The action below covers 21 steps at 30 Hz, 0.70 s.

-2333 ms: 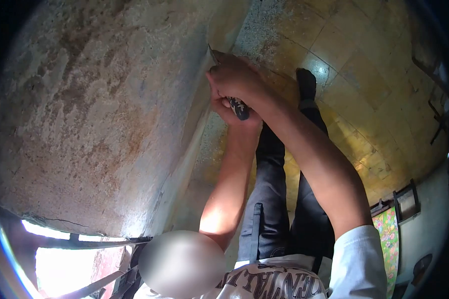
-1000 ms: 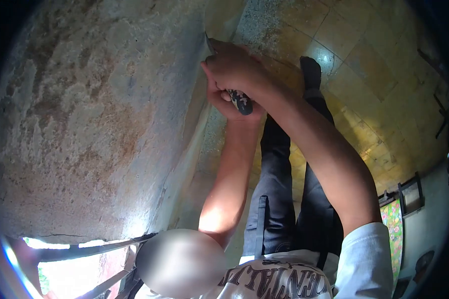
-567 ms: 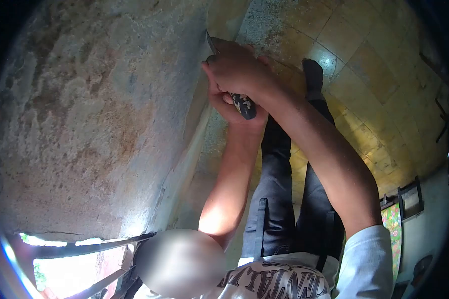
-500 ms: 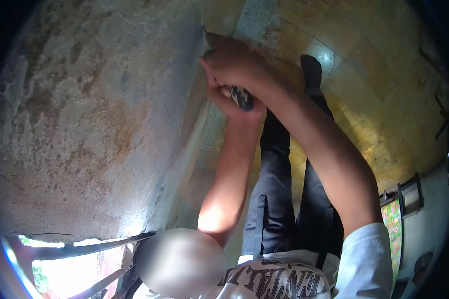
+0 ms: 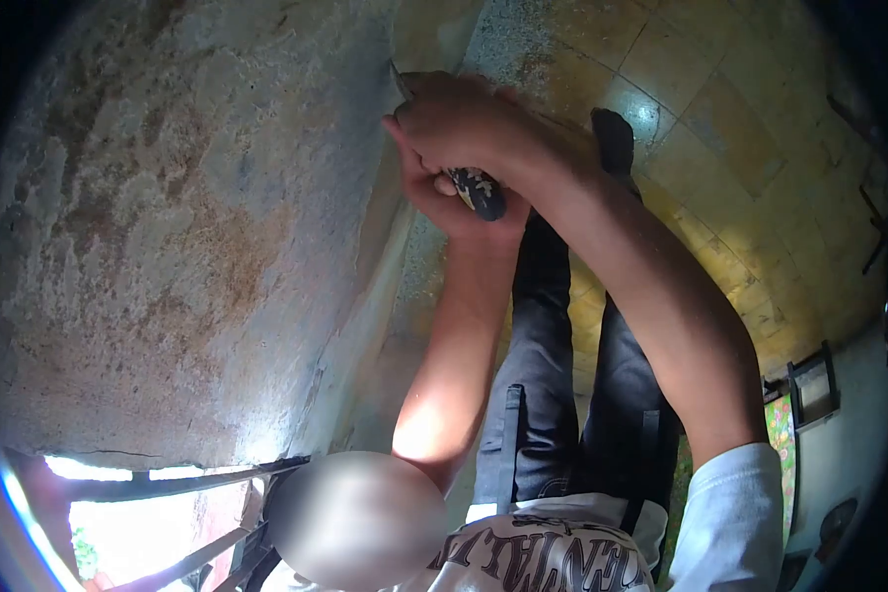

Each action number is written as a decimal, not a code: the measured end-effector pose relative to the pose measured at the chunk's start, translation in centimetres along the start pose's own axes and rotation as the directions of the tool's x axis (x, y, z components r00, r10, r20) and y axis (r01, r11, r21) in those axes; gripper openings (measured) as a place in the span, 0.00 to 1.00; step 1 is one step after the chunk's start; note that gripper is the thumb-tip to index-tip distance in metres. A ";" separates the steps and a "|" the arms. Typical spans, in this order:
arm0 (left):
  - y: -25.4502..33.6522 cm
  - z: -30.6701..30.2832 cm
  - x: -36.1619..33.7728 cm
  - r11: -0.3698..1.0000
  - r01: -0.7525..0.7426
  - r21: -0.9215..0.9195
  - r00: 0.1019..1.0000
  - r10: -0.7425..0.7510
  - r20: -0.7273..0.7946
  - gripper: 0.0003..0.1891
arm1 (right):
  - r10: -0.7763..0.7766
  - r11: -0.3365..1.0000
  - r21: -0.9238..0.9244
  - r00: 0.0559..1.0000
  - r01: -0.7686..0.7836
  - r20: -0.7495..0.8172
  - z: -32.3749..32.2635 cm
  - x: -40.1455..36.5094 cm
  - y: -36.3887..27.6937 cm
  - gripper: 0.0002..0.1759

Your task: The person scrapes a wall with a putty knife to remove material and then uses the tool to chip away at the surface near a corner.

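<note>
A hand scraper, its dark, paint-flecked handle (image 5: pixel 487 202) showing below my fists, is gripped in both hands. Its thin metal blade (image 5: pixel 400 81), seen nearly edge-on, points up and left against the worn wall (image 5: pixel 197 207). My right hand (image 5: pixel 454 116) is closed over the upper part of the tool and hides most of it. Below it, my left hand (image 5: pixel 451 207) wraps around the handle from underneath, its fingers partly covered by the right hand.
Bare, stained patches mark the wall on the left. Pale crumbs lie on the tiled floor (image 5: pixel 720 128) along the wall's foot. My legs (image 5: pixel 543 365) stretch across the floor. A barred window (image 5: pixel 158 533) lets in light at lower left; a framed object (image 5: pixel 812 387) is at right.
Both hands and the scraper have shifted slightly left along the wall side, and the blade tip sits a little lower and further left. The grip looks the same.
</note>
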<state>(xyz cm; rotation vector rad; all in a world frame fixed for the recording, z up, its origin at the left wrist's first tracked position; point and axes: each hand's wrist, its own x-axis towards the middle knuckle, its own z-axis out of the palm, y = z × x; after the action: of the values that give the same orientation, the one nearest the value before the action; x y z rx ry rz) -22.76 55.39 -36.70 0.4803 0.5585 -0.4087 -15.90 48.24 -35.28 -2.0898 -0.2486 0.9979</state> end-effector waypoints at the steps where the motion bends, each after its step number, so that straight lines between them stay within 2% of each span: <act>1: 0.1 0.1 -0.4 1.000 0.004 -0.008 0.999 -0.005 -0.037 0.30 | 0.004 1.000 0.008 1.000 -0.005 0.028 0.0 -0.3 -0.2 0.19; 4: 0.7 -1.6 0.8 0.986 0.110 -0.121 0.991 -0.100 0.091 0.31 | 0.029 0.999 0.035 1.000 -0.029 0.000 0.3 -0.5 0.2 0.19; 7: 0.4 -1.4 0.2 0.999 0.029 -0.027 0.999 -0.029 0.024 0.31 | 0.023 0.999 0.048 0.999 -0.022 -0.024 0.9 0.4 0.0 0.18; 10: 0.5 -1.6 -0.3 1.000 0.013 0.000 0.999 -0.013 0.048 0.31 | 0.014 0.995 0.104 0.983 0.005 -0.182 2.9 0.4 0.5 0.18; 13: 0.7 -2.1 0.6 0.990 0.084 -0.109 0.994 -0.076 0.075 0.31 | 0.123 0.985 0.125 0.992 -0.121 -0.006 2.4 2.0 0.3 0.18; 16: 0.6 -1.2 -0.4 0.999 -0.042 -0.016 0.999 0.042 -0.013 0.32 | -0.023 0.995 0.099 0.999 0.027 -0.048 1.1 -0.2 -0.3 0.18; 19: 0.5 -1.4 -0.4 0.998 0.004 -0.057 0.999 -0.007 -0.044 0.31 | 0.172 0.939 0.300 0.985 -0.169 0.016 3.3 1.5 1.0 0.18; 21: 0.7 -2.1 0.3 0.997 0.051 -0.053 0.998 -0.049 0.035 0.31 | 0.279 0.867 0.412 0.958 -0.280 0.063 3.4 2.7 1.3 0.18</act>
<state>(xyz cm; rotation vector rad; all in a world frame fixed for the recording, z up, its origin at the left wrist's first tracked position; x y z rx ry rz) -23.03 56.96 -38.19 0.4080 0.5482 -0.4480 -16.72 50.62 -39.04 -1.7551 0.2613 1.1098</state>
